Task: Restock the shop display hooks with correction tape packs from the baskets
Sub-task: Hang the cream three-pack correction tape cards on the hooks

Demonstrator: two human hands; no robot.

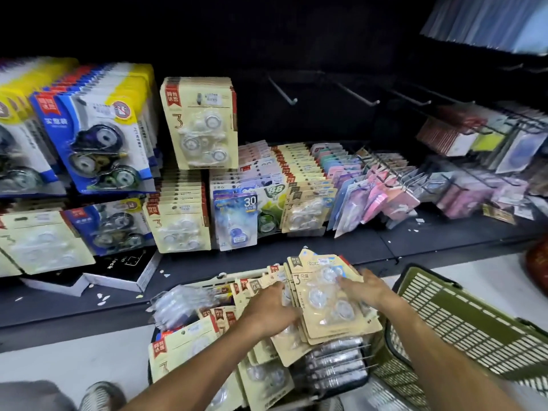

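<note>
a dark back panel (326, 40) rises behind a black shelf (430, 241), above what looks like pale floor (74, 360).

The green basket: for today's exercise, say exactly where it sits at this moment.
In the head view the green basket lies tilted at the lower right, on the floor, just right of the right hand and the beige pack stack.
</note>
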